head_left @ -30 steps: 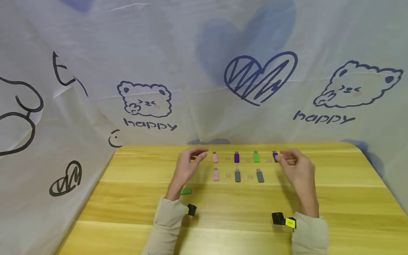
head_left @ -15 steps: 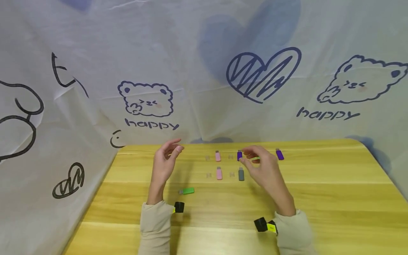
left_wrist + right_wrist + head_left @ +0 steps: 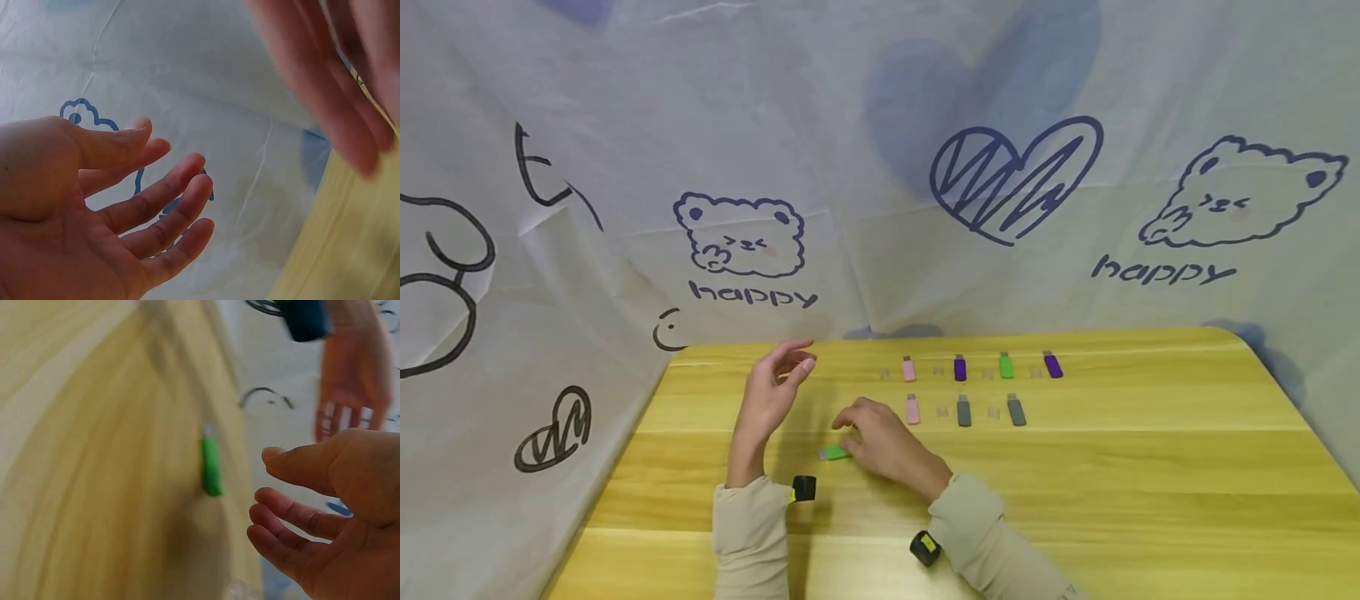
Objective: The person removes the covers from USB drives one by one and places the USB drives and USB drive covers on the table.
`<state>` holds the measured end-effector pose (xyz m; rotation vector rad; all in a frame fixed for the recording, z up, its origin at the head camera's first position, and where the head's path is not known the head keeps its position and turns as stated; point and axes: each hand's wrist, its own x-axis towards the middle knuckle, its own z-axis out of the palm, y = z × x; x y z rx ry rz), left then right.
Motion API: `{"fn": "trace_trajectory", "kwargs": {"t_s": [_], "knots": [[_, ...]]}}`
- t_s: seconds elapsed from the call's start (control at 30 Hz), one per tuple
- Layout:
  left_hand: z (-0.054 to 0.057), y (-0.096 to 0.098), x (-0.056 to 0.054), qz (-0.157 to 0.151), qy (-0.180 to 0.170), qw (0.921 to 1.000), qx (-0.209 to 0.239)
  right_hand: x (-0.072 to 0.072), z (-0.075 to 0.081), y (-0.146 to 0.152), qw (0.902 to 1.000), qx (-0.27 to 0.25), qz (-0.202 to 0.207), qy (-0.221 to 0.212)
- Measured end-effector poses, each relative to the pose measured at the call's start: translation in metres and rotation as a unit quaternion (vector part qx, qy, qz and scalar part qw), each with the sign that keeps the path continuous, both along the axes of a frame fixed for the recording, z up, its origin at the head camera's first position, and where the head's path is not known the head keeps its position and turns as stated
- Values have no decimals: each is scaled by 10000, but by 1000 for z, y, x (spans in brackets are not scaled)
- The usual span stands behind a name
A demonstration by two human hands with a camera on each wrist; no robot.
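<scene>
Just above a green USB stick (image 3: 833, 453) lying on the table, my right hand (image 3: 883, 440) hovers with thumb and fingers apart. The right wrist view shows a gap between that hand (image 3: 312, 512) and the green stick (image 3: 211, 464). To its left, my left hand (image 3: 769, 392) is held over the table with loosely bent fingers. Nothing lies in the left hand (image 3: 112, 212) in the left wrist view, where the right hand's fingers (image 3: 325, 87) blur past at the upper right.
Two rows of USB sticks lie towards the back: pink (image 3: 909, 369), purple (image 3: 960, 367), green (image 3: 1006, 365) and purple (image 3: 1053, 364) behind; pink (image 3: 912, 409) and two grey (image 3: 964, 411) in front. Small clear caps (image 3: 942, 412) lie between them. A printed cloth (image 3: 865, 250) hangs behind the wooden table (image 3: 1150, 483).
My right hand has left the purple stick at the far right of the back row and swung left and nearer, to the loose green stick. My left hand has drawn left.
</scene>
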<state>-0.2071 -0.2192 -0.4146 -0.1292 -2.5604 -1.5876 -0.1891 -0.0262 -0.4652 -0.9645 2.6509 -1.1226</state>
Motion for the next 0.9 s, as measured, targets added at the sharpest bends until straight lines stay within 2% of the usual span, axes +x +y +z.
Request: {"fn": "trace_trajectory", "kwargs": {"t_s": [0.17, 0.3, 0.43, 0.67, 0.77, 0.9], "knots": [[2, -4, 1, 57, 0, 9999, 106, -1, -10, -20, 9988, 469, 97, 36], [4, -6, 2, 97, 38, 9999, 112, 1, -14, -28, 9951, 955, 97, 236], [5, -8, 2, 89, 35, 9999, 136, 3, -14, -30, 9936, 1086, 106, 293], [7, -6, 4, 10, 128, 9994, 321, 1, -9, -14, 9989, 396, 172, -206], [8, -1, 4, -62, 190, 9992, 337, 1, 2, 2, 9992, -51, 105, -383], [11, 7, 3, -244, 235, 9990, 303, 5, 23, 28, 9985, -433, -212, -254]]}}
